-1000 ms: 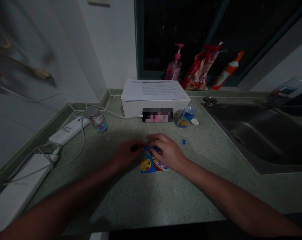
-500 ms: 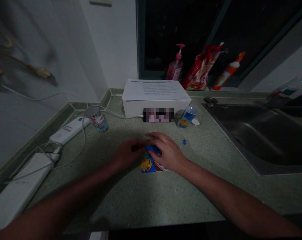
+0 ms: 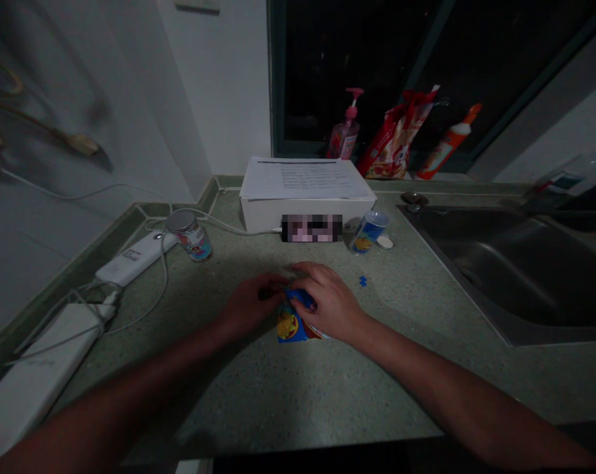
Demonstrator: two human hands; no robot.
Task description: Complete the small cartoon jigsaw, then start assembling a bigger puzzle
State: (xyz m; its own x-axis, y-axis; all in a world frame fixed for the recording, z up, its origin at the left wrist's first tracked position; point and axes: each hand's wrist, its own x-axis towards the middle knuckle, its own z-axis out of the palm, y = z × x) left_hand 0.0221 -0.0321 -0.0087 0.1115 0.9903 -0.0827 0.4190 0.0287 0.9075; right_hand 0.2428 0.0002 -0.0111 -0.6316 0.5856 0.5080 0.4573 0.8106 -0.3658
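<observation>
A small, partly assembled jigsaw puzzle (image 3: 289,327), blue with a yellow picture, lies flat on the counter in the middle. My left hand (image 3: 251,304) is curled at its upper left edge, thumb and forefinger closed on the border. Over its upper right part rests my right hand (image 3: 335,299), thumb and fingers bent around the blue top area and hiding much of it. A single blue jigsaw piece (image 3: 363,281) lies apart, right of my right hand. Farther back stands a blue can (image 3: 370,232) with its round lid (image 3: 385,242) beside it.
A white box (image 3: 261,214) with a printed sheet (image 3: 308,179) stands behind, a phone-like screen (image 3: 312,228) leaning on it. At left are a jar (image 3: 192,236), a white power bank (image 3: 133,258), a power strip (image 3: 46,362) and cables. The sink (image 3: 515,263) is right.
Both hands stay at the puzzle with only slight finger movement. The whole view has shifted a little; nothing else has visibly moved.
</observation>
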